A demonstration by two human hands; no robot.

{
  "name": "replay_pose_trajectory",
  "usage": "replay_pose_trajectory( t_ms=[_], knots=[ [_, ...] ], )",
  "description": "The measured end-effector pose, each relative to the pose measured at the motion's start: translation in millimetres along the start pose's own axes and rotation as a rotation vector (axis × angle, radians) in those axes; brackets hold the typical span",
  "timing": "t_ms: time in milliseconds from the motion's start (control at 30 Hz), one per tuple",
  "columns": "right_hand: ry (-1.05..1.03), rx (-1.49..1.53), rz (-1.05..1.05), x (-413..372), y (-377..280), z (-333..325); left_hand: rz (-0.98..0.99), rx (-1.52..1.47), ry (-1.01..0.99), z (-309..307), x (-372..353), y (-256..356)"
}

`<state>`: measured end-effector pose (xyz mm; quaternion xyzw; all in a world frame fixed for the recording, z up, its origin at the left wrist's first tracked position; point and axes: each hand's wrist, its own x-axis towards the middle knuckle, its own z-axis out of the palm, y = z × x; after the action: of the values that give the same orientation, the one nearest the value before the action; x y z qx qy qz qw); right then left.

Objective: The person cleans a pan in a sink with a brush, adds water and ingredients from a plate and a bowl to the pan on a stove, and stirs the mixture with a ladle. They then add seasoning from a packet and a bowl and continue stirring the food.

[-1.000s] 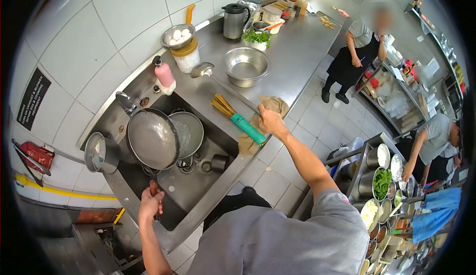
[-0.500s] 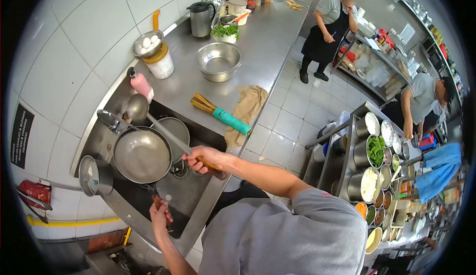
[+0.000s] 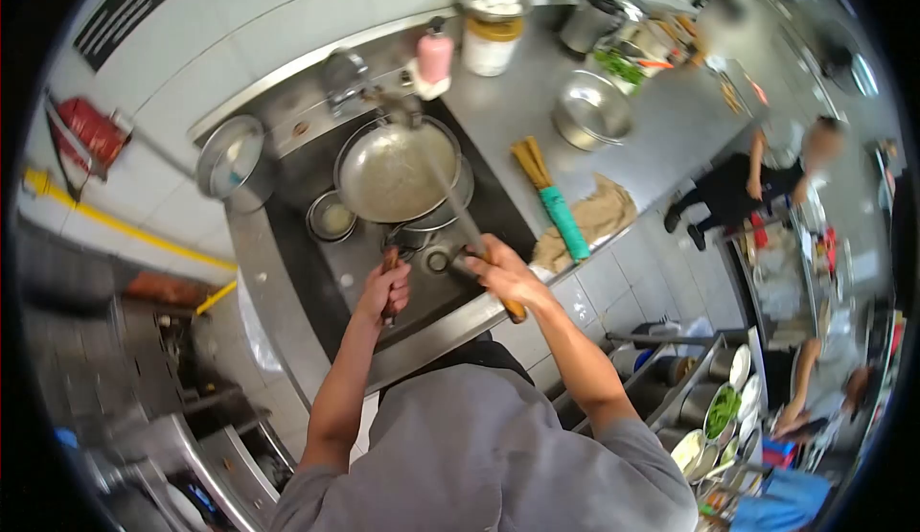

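In my closed left hand (image 3: 385, 290) is the wooden handle of a wok (image 3: 388, 182), which sits over the sink (image 3: 412, 348) below the faucet (image 3: 342, 74). My right hand (image 3: 503, 268) grips a long-handled ladle (image 3: 448, 187) near its wooden end. The ladle's shaft crosses above the wok, and its blurred bowl overlaps the wok's far rim beside the faucet. A metal pot (image 3: 464, 198) shows partly from under the wok's right side. Left of the wok, a small bowl (image 3: 332, 218) lies in the sink.
A pot with a long handle (image 3: 233, 163) rests at the sink's left edge. On the right counter are a bamboo brush (image 3: 558, 216), a brown cloth (image 3: 602, 214), a metal bowl (image 3: 591, 110) and a pink bottle (image 3: 434, 57). One person (image 3: 757, 173) stands beyond; another works far right.
The view has turned, shifting the sink toward the middle. My ladle has swung over the wok's far rim. The small bowl in the sink has come into view; both hands keep their grip.
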<state>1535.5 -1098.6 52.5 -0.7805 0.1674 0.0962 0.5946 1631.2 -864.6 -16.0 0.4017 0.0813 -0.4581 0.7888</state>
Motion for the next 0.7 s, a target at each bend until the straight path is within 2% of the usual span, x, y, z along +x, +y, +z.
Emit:
replay_pose_trajectory(
  t_ms=[33, 100, 233, 267, 367, 467, 567, 700],
  knots=[
    [0.052, -0.071, -0.049, -2.1, 11.1, -2.3, -0.007, -0.039, -0.022, -3.4, 3.4, -0.7],
    [0.091, -0.123, -0.018, -10.6, 21.7, -8.7, 0.007, -0.046, -0.013, -0.6, 3.0, 3.2],
    [0.148, 0.102, 0.103, -36.7, -1.3, -9.8, 0.004, 0.019, 0.077, 12.1, -2.6, 12.5],
    [0.157, 0.125, 0.102, -39.2, 1.1, -10.3, 0.003, 0.056, 0.108, 10.8, -1.6, 11.8],
    [0.164, 0.187, 0.125, -44.0, 0.6, -10.8, 0.071, 0.415, 0.205, 7.9, -8.0, 4.4],
    [0.152, 0.244, 0.120, -44.8, -0.8, -7.9, 0.163, 0.490, 0.216, -20.5, -7.7, -12.6],
    [0.143, 0.271, 0.094, -43.7, -5.5, -3.6, 0.157, 0.398, 0.148, -43.3, -8.0, -16.6],
    [0.118, 0.254, 0.098, -40.6, -17.7, -6.8, 0.058, 0.052, 0.009, -22.0, -19.3, -7.9]
  ],
)
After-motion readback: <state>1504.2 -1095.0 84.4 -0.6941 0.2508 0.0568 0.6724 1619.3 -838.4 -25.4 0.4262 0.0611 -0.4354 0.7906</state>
